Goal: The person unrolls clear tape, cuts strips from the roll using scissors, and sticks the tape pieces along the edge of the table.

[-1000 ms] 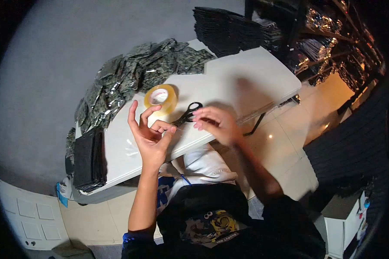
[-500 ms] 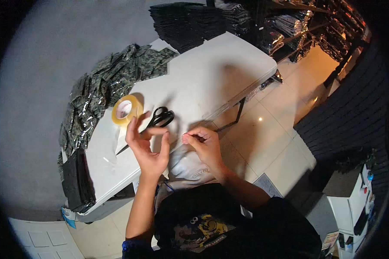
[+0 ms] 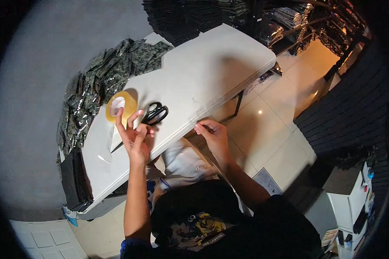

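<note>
My left hand (image 3: 137,140) is raised over the near edge of the white table (image 3: 194,64), its fingers spread and apart, with nothing visible in it. Just beyond its fingertips a roll of clear yellowish tape (image 3: 129,106) lies on the table. Black-handled scissors (image 3: 156,114) rest close to that hand, their blades partly hidden behind the fingers. By the table's edge, my right hand (image 3: 216,140) has thumb and fingers pinched together. Whatever sits between those fingertips, if anything, is too small to make out.
Camouflage-patterned garments in shiny plastic (image 3: 112,71) lie along the table's far left side. Dark folded clothes (image 3: 75,179) are at its near left corner, and stacks of black clothes (image 3: 181,19) at the far end. A white cabinet (image 3: 348,203) stands on the right.
My right hand has shifted slightly right and up, still pinched. My left hand has moved a little left and turned, its fingers pointing more upward. The camera view has shifted slightly.
</note>
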Demonstrator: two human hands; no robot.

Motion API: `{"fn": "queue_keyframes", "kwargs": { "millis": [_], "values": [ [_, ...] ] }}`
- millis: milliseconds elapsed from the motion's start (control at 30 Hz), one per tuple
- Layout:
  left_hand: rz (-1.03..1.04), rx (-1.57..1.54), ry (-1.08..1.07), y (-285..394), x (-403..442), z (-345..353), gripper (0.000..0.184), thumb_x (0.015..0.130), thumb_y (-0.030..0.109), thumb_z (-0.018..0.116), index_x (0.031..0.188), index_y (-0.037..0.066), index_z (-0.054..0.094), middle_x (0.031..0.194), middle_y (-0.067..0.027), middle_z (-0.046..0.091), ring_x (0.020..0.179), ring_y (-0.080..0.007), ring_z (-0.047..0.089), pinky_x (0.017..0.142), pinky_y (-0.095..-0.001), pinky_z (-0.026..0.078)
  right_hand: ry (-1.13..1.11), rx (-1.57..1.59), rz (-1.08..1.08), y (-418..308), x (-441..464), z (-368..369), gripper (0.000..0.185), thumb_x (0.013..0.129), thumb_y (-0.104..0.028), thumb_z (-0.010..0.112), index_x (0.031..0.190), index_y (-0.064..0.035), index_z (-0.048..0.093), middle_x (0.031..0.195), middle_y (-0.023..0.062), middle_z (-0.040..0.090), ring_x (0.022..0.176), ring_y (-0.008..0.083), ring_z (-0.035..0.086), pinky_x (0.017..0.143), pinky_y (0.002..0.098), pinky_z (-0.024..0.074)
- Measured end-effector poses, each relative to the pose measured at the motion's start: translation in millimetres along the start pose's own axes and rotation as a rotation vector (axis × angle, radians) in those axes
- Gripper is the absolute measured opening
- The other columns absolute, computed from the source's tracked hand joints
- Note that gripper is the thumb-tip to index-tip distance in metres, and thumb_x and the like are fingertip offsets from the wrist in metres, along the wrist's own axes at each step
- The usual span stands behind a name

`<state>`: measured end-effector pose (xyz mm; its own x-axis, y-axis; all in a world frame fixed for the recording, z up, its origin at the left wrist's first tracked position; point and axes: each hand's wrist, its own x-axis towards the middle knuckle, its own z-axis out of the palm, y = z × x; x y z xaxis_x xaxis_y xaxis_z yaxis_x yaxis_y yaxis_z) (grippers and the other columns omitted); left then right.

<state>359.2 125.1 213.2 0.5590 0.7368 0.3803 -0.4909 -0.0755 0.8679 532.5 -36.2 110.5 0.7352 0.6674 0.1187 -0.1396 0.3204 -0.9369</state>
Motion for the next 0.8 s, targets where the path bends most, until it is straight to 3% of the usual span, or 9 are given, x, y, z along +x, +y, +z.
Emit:
{"fn": "queue_keyframes", "kwargs": {
  "millis": [433, 533, 800],
  "values": [
    [0.009, -0.009, -0.020, 4.4, -2.8, 8.0, 0.091, 0.090, -0.009, 0.058, 0.166, 0.017, 0.016, 0.142, -0.0198, 0.054, 0.080, -0.0185, 0.066, 0.071, -0.0327, 0.055, 0.052, -0.015, 0.013, 10.9, 5.4, 7.0, 0.007, 0.098, -0.005, 0.073, 0.100, 0.0012, 0.077, 0.092, 0.0049, 0.077, 0.084, 0.0101, 0.069, 0.079, 0.0259, 0.0546],
    [0.011, -0.017, -0.023, 2.8, -2.3, 6.3, 0.091, 0.089, -0.010, 0.057, 0.166, 0.016, 0.016, 0.142, -0.0196, 0.054, 0.080, -0.0176, 0.065, 0.072, -0.0329, 0.055, 0.058, -0.071, -0.014, 12.3, 6.6, 5.4, 0.011, 0.096, -0.009, 0.077, 0.100, 0.0019, 0.078, 0.090, 0.0038, 0.078, 0.080, 0.0057, 0.066, 0.072, 0.0225, 0.0511],
    [0.015, 0.013, -0.045, 0.7, -2.8, 4.2, 0.093, 0.088, -0.011, 0.057, 0.166, 0.016, 0.015, 0.141, -0.0199, 0.054, 0.080, -0.0142, 0.062, 0.073, -0.0328, 0.055, 0.103, 0.001, -0.011, 13.8, 7.7, 10.1, 0.013, 0.094, -0.010, 0.081, 0.100, 0.0015, 0.078, 0.087, 0.0033, 0.077, 0.077, 0.0051, 0.065, 0.071, 0.0220, 0.0504]
  ]
}}
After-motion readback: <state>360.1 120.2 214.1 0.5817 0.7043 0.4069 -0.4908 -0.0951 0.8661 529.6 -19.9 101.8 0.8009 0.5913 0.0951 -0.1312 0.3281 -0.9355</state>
